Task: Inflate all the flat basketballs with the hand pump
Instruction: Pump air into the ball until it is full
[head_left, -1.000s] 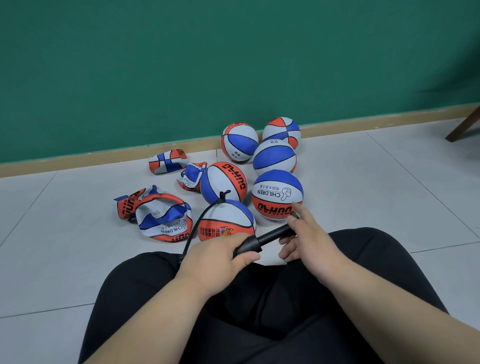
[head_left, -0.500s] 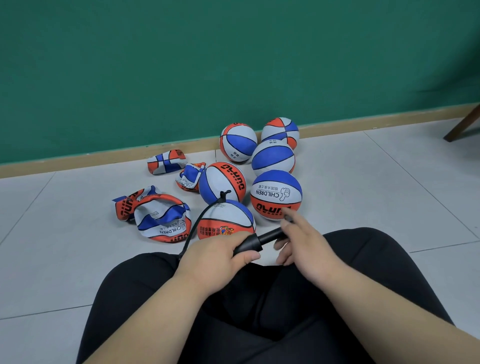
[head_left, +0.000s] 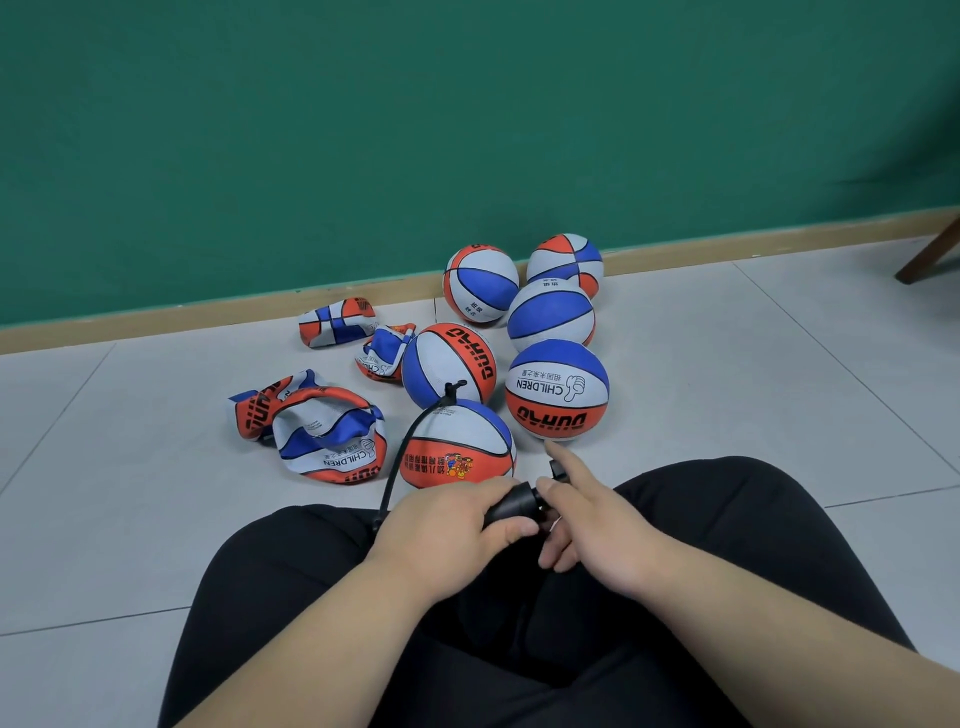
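The stroke has gone in. A second ago the right grip (head_left: 597, 525) had the pump handle (head_left: 558, 472) drawn well out, with bare rod showing. Now it sits hard against the end of the pump barrel (head_left: 511, 503) and I see no rod between them. I read that as one full push of air sent down the hose (head_left: 410, 441) into the connected ball (head_left: 460, 447).

The left grip (head_left: 452, 525) has not shifted. Its fingers are wrapped over the barrel, holding it above the lap just on the near side of the connected ball. The right grip is closed loosely on the handle, thumb on top and lower fingers curled under, with the index finger straight out toward that ball. Most of the handle is hidden beneath the palm.

The connected ball rests on the floor (head_left: 156, 519), already round, with the needle fitting (head_left: 454, 388) standing at its top. The inflated balls (head_left: 550, 314) cluster beyond it and to its right. The flat skins (head_left: 327, 441) lie to its left and further back on the left, not yet pumped.

My judgement is that this ball is close to full. A few more strokes should do it, then the needle moves to the skin just left of it.
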